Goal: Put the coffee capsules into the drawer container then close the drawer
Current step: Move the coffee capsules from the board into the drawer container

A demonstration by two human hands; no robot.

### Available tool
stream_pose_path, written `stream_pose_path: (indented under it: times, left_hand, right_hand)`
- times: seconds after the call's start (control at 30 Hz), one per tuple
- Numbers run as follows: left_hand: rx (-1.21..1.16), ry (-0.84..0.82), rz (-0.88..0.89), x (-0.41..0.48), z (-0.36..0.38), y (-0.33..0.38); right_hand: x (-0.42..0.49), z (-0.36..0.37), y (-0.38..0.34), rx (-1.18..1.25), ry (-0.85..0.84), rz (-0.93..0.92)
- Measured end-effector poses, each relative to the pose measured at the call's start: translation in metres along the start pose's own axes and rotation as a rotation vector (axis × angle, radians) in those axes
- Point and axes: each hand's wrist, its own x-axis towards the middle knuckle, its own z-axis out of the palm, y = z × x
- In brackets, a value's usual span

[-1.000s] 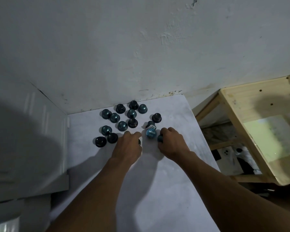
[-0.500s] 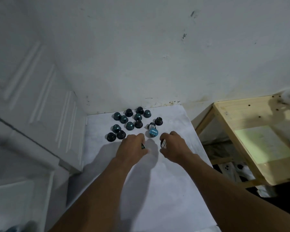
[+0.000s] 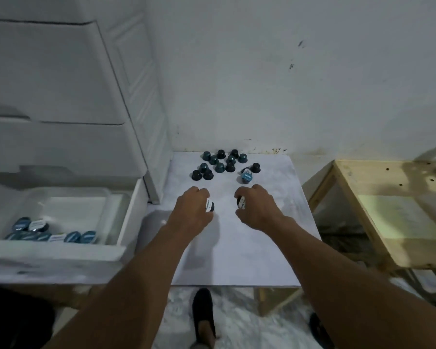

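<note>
Capsules now lifted: our left hand [image 3: 193,210] and right hand [image 3: 258,206] each grip one, pulled nearer than the far pile [image 3: 223,163]; open drawer [image 3: 61,222] waits left, partly filled

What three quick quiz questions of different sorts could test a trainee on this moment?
1. True or false: the drawer is shut.
2. What does each hand hold? A) nothing B) a capsule C) a cup
3. Fill in: the loose capsules sit on the table near the ____.

Key: 1. false, it is open with capsules inside. 2. B, left hand and right hand each hold one. 3. wall.
</note>
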Motion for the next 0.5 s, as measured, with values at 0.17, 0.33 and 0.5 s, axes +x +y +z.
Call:
stream_pose_path:
  times: [0.17,0.33,0.5]
  left_hand:
    - [0.063,0.028,-0.067,-0.044,-0.039,-0.035]
    - [0.085,0.133,-0.139,-0.071,-0.075,-0.082]
    - [0.063,0.178,-0.182,-0.09,-0.114,-0.154]
  right_hand:
    - [-0.018,0.004,-0.059,0.004,0.024,-0.116]
    - [-0.02,0.019,-0.129,0.042,0.028,-0.219]
    - [-0.018,0.052,-0.21,0.054,0.024,-0.282]
